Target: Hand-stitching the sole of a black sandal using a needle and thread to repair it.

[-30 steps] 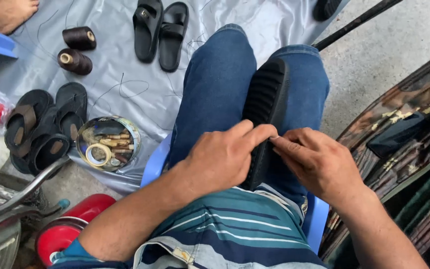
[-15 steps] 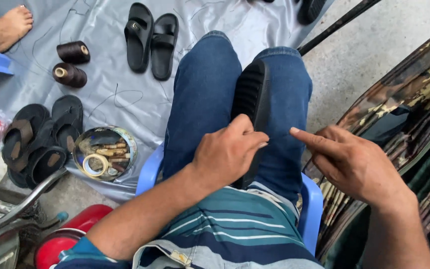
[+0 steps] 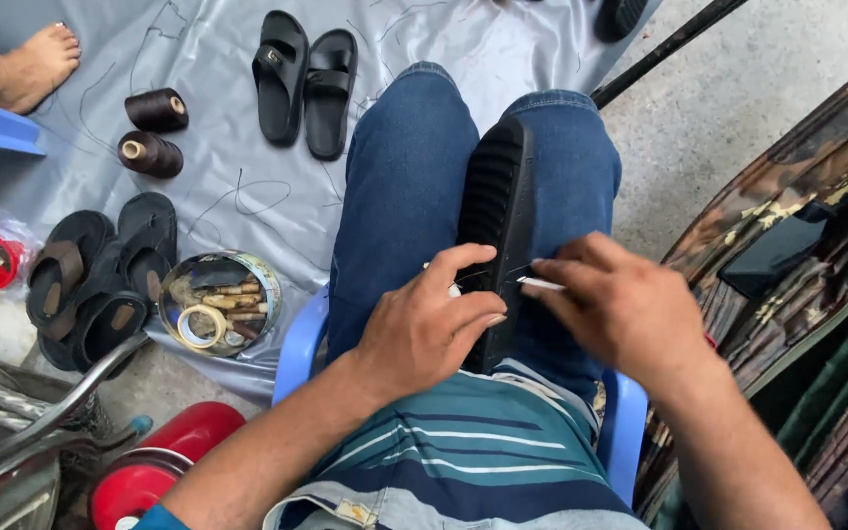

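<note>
A black rubber sandal (image 3: 496, 211) lies sole-up along my lap, between my jeans-clad thighs. My left hand (image 3: 422, 327) grips its near end, fingers wrapped over the sole edge. My right hand (image 3: 620, 304) is just right of the sandal and pinches a thin metal needle (image 3: 542, 284) whose tip points at the sandal's side. A dark thread runs from the needle to the sole. I sit on a blue plastic chair (image 3: 298, 344).
On the grey sheet (image 3: 218, 167) lie a pair of black sandals (image 3: 304, 83), two dark thread spools (image 3: 154, 132), another dark sandal pair (image 3: 95, 280) and a round tin of tools (image 3: 216, 302). Someone's bare foot (image 3: 26, 64) rests top left. A red canister (image 3: 154, 471) stands bottom left.
My right hand pulled away to the right from the sandal, then came back to its side with the needle. My left hand stayed gripping the sandal.
</note>
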